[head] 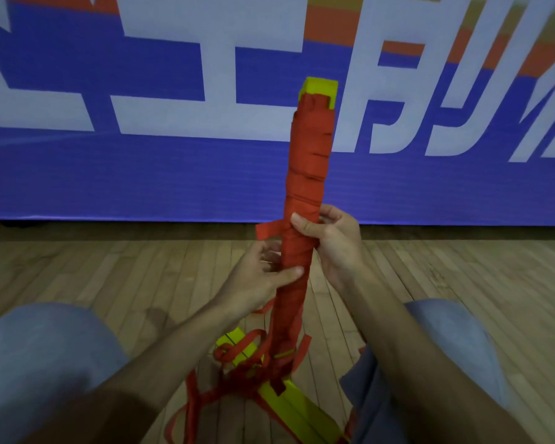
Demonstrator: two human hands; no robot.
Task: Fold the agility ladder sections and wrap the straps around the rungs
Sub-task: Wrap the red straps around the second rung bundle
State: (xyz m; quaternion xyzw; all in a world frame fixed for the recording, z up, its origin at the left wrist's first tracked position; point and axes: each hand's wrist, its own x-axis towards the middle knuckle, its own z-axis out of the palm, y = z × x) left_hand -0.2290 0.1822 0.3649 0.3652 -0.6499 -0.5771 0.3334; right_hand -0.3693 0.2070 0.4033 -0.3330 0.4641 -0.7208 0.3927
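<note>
A bundle of yellow ladder rungs [321, 88] stands upright in front of me, wound nearly top to bottom in red strap [306, 174]. My right hand [330, 238] grips the bundle at mid height, thumb across the front. My left hand [260, 277] holds it just below, thumb pressed on the wrapped strap. A short loose strap end [268, 230] sticks out to the left between the hands. Loose red straps [237, 376] lie tangled on the floor over more yellow rungs [298, 408].
I sit on a wooden floor [462, 267] with my knees in blue shorts [42, 354] on either side. A blue banner with large white characters [141, 174] runs along the wall straight ahead.
</note>
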